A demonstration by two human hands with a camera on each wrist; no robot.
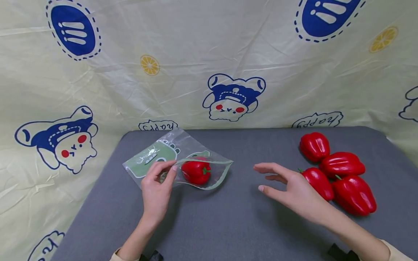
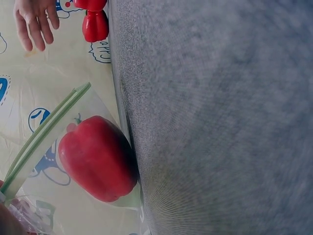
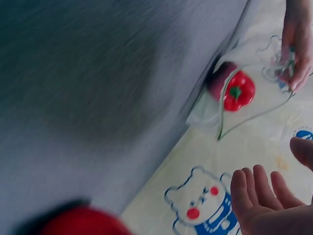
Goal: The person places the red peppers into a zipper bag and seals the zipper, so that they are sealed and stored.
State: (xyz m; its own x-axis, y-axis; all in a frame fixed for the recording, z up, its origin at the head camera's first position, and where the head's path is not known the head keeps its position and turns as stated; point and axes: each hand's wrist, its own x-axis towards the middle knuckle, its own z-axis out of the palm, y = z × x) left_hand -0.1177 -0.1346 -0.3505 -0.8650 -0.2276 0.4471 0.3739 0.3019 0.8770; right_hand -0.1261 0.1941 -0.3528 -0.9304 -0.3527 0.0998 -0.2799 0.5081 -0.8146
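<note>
A clear zip bag (image 1: 183, 143) with green prints and a green zip edge lies tilted on the table. One red bell pepper (image 1: 197, 172) is inside it, its green stem facing the gaping mouth. My left hand (image 1: 156, 195) pinches the bag's rim between thumb and fingers at the mouth's left end. To the right of the bag, my right hand (image 1: 294, 194) hovers over the table with fingers spread and nothing held. Its wrist is beside several loose red bell peppers (image 1: 342, 164). In the left wrist view the bagged pepper (image 2: 98, 159) shows through the plastic.
The grey table (image 1: 228, 224) runs back to a cream curtain (image 1: 183, 90) printed with blue bears and orange slices. The loose peppers are grouped on the table's right side, one blurred pepper (image 3: 83, 223) showing low in the right wrist view.
</note>
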